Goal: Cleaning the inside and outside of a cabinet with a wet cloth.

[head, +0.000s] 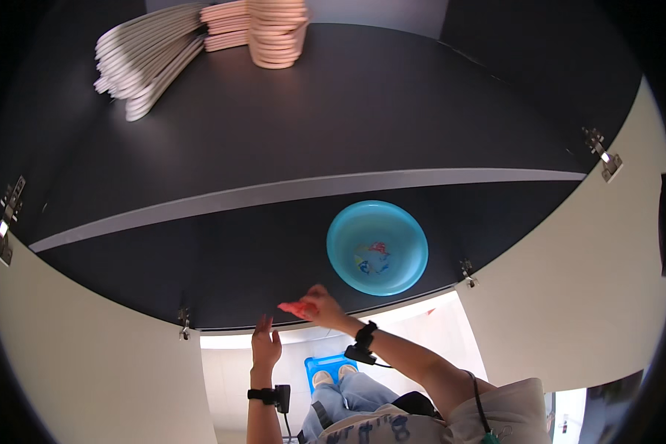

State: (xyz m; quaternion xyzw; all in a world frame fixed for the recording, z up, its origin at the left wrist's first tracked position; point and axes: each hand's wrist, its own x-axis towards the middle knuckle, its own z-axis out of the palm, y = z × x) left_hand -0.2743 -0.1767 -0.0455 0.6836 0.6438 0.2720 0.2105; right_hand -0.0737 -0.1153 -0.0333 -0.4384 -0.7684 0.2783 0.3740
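Observation:
My right hand (323,309) grips a crumpled red cloth (297,309) over the front edge of the lower cabinet shelf (244,266). To its left is my left hand (266,345), raised with fingers apart and nothing in it, its fingertips near the same edge. A round light-blue plastic basin (410,261) stands on that shelf, beyond and to the right of my right hand. Patches of red, blue and yellow show on the basin's bottom; whether they are a printed pattern I cannot tell.
White hangers (150,55) and pinkish hangers (277,39) are stacked on the upper shelf (338,122). Open cabinet doors flank me, left (89,355) and right (560,311), on metal hinges (605,155). Below, my feet are on a blue step stool (327,363).

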